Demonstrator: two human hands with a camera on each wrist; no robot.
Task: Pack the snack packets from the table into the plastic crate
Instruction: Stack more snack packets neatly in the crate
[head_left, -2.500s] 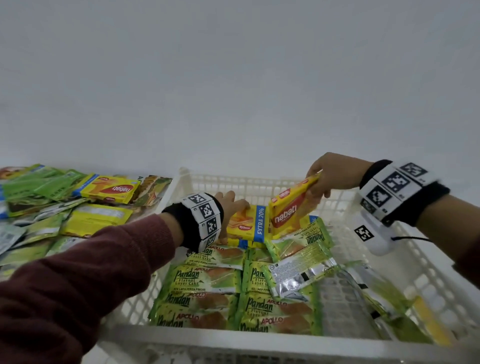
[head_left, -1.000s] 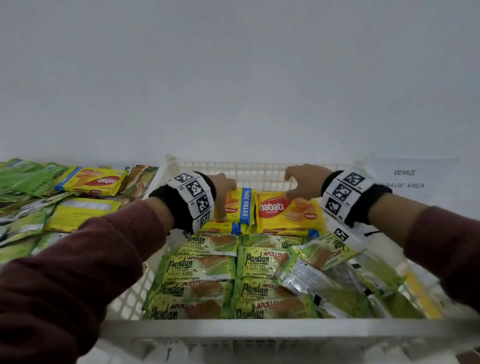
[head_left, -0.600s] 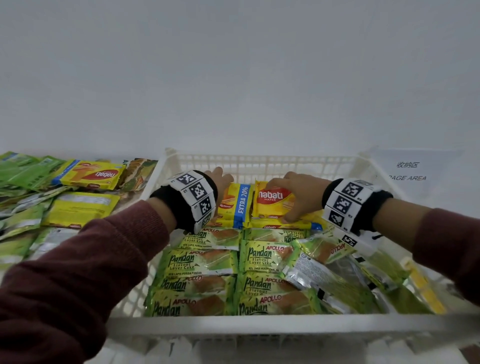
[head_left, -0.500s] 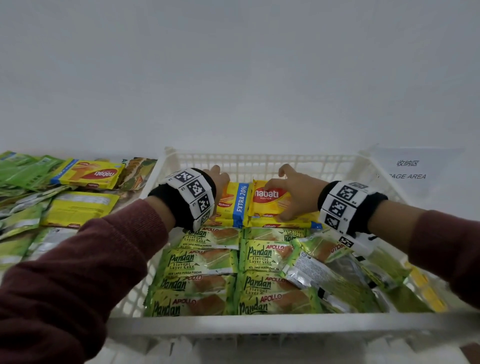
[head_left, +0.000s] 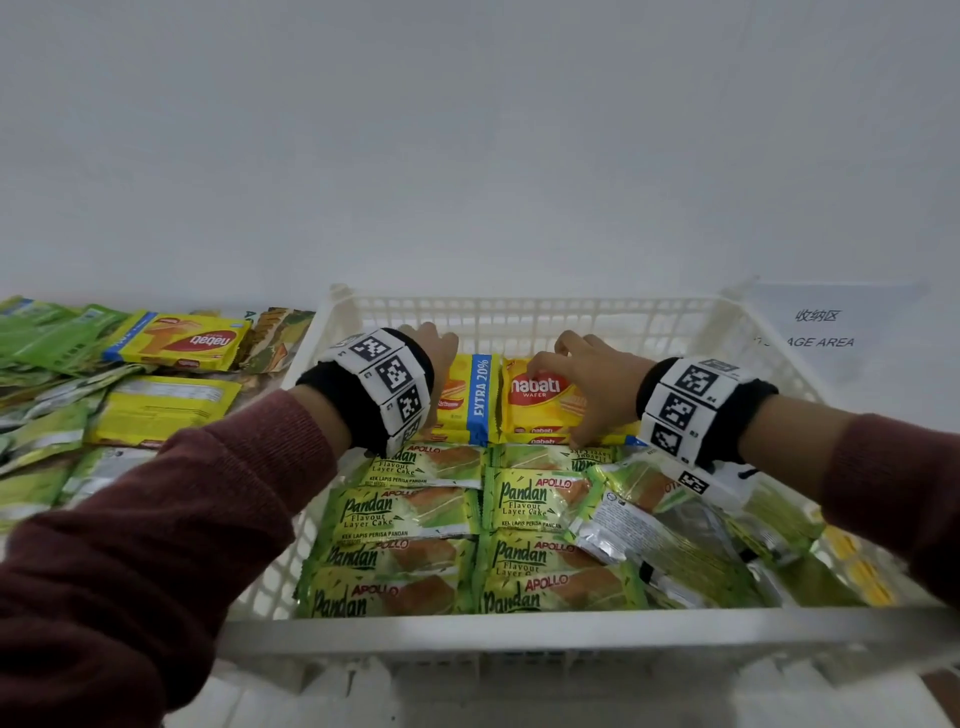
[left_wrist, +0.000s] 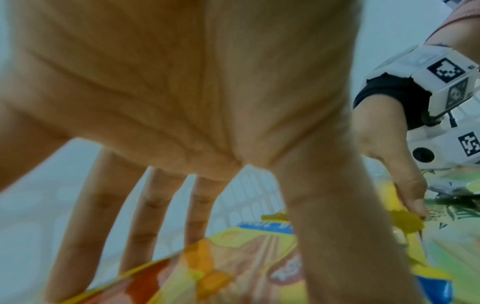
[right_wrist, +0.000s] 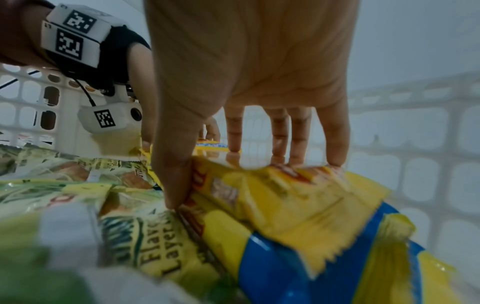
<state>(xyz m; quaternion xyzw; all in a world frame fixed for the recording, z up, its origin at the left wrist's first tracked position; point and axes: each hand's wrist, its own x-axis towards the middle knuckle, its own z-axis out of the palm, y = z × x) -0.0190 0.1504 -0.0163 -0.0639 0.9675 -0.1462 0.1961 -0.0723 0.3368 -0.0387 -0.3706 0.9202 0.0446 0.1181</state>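
Note:
A white plastic crate (head_left: 519, 631) holds rows of green Pandan cake packets (head_left: 410, 514). At its far wall lie two yellow wafer packets side by side. My left hand (head_left: 439, 353) rests with straight, spread fingers on the blue-striped packet (head_left: 467, 400); the left wrist view shows those fingers (left_wrist: 145, 216) reaching down to that packet (left_wrist: 233, 257). My right hand (head_left: 592, 384) presses on the Nabati packet (head_left: 540, 400). In the right wrist view its fingers (right_wrist: 280, 133) touch the far edge of the Nabati packet (right_wrist: 298, 195) and the thumb touches the near edge.
On the table left of the crate lie several more packets, among them a yellow Nabati one (head_left: 176, 340), another yellow one face down (head_left: 161, 410) and green ones (head_left: 47, 338). Loose green and silver packets (head_left: 675, 545) fill the crate's right side. A paper sign (head_left: 826, 327) lies at the far right.
The right hand brought the Nabati packet down and laid it flat beside the blue-striped one. Its palm then lifted, leaving fingertips and thumb on the packet. The left hand stayed put.

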